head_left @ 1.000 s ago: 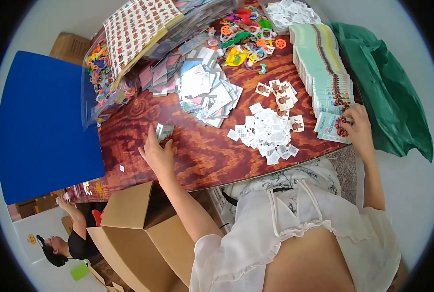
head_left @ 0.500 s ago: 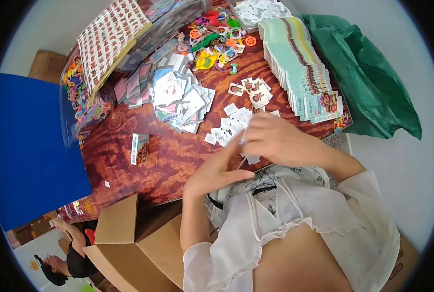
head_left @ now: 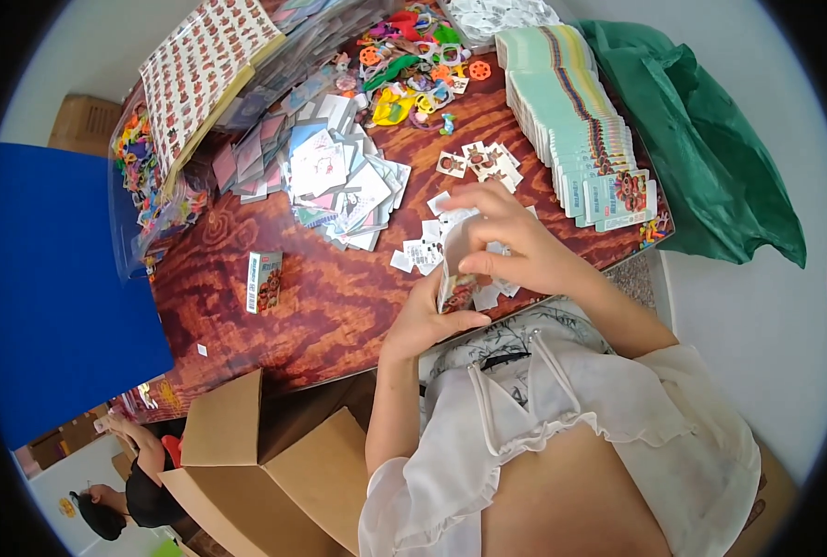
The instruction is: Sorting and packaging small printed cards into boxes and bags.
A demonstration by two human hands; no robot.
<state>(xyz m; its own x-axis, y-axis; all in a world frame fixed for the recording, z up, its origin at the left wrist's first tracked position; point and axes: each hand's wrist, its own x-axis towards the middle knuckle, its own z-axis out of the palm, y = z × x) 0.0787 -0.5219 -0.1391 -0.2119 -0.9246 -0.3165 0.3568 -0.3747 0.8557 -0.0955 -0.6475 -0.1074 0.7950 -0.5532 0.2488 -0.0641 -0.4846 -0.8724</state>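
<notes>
My left hand (head_left: 415, 322) is wrapped round a small printed carton (head_left: 457, 293) near the table's front edge. The carton stands tilted, its pale inner side or flap facing up. Just over its top is my right hand (head_left: 520, 243), fingers apart and curved, the thumb close to the carton's rim; whether it touches the rim is hard to tell. Beyond both hands lie a heap of small white paper slips (head_left: 423, 252), partly hidden, and a few square cards with brown figures (head_left: 488, 162). A similar closed carton (head_left: 265, 281) stands alone on the left.
A pile of plastic-sleeved cards (head_left: 339, 186) and colourful small toys (head_left: 404, 79) lie farther back. Rows of flat green cartons (head_left: 571, 121) and a green plastic bag (head_left: 701, 158) are on the right. An open cardboard box (head_left: 223, 427) stands at front left. Another person (head_left: 144, 483) sits beyond it.
The small carton now shows upright in my left hand; it was hidden before. My right hand has lifted slightly and its fingers have spread.
</notes>
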